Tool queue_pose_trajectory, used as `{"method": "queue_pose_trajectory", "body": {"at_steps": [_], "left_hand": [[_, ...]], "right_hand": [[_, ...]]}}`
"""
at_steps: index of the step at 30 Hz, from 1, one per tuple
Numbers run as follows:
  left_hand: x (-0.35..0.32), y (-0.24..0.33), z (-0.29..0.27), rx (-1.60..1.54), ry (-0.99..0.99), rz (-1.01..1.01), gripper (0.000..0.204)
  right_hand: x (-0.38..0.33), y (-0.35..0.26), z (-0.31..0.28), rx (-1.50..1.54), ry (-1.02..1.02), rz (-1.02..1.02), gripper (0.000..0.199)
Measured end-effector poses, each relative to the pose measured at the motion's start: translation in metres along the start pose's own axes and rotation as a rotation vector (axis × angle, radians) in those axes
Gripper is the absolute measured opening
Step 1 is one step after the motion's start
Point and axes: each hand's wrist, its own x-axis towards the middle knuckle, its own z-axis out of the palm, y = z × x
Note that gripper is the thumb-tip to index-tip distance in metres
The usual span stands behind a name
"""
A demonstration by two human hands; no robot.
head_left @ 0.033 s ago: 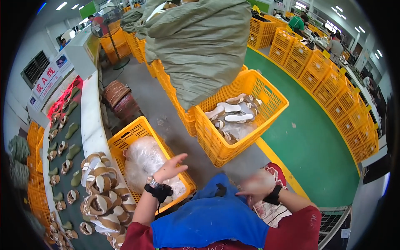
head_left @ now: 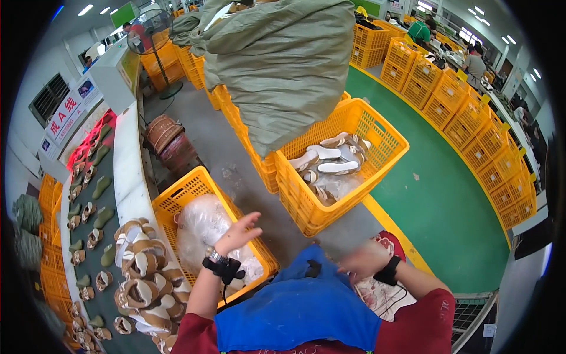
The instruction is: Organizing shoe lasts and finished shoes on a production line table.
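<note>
A big grey-green sack point(head_left: 283, 65) slumps over the stacked yellow crates behind the open yellow crate point(head_left: 377, 127), likely dumped there to be emptied. That open crate holds white and tan shoe soles point(head_left: 330, 159) lying loose. To its left, nearer the person, a second yellow crate point(head_left: 188, 192) carries a clear plastic bag point(head_left: 203, 227) bunched inside it. Left of that crate runs the long counter point(head_left: 127, 171), piled with tan and white shoe parts point(head_left: 141, 277) set within arm's reach. The left hand point(head_left: 239, 234) hovers over the bagged crate, fingers spread apart, its grip on nothing. The right hand point(head_left: 365, 259), blurred, sits just right of the blue apron point(head_left: 300, 307) over a red-edged patterned cloth point(head_left: 377, 292); whether it grips anything I cannot tell.
</note>
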Motion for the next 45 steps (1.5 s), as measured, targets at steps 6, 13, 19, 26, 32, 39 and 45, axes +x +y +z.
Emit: {"method": "queue_pose_trajectory", "body": {"at_steps": [6,13,19,26,32,39,45], "left_hand": [[0.108,-0.022,-0.075,-0.398,0.355,-0.277,0.061],[0.223,-0.092,-0.067,-0.922,0.622,-0.587,0.072],[0.318,-0.113,-0.156,-1.024,0.821,-0.337,0.088],[0.447,-0.041,-0.284,-0.849,0.848,0.009,0.105],[0.503,-0.088,-0.302,-1.077,0.699,0.222,0.055],[0.498,-0.13,-0.324,-1.173,0.753,0.276,0.054],[0.489,-0.156,-0.323,-1.127,0.744,0.357,0.054]], "right_hand": [[-0.026,0.018,-0.188,0.422,0.775,0.21,0.036],[-0.081,-0.012,-0.402,0.523,1.347,-0.04,0.029],[-0.066,-0.064,-0.503,0.591,1.442,-0.207,0.024],[0.014,0.02,-0.599,0.657,1.646,-0.253,0.043],[0.081,0.024,-0.612,1.18,1.574,-0.089,0.072],[0.136,0.027,-0.651,1.201,1.279,-0.48,0.059],[0.136,0.082,-0.604,1.198,1.216,-0.535,0.057]]}}
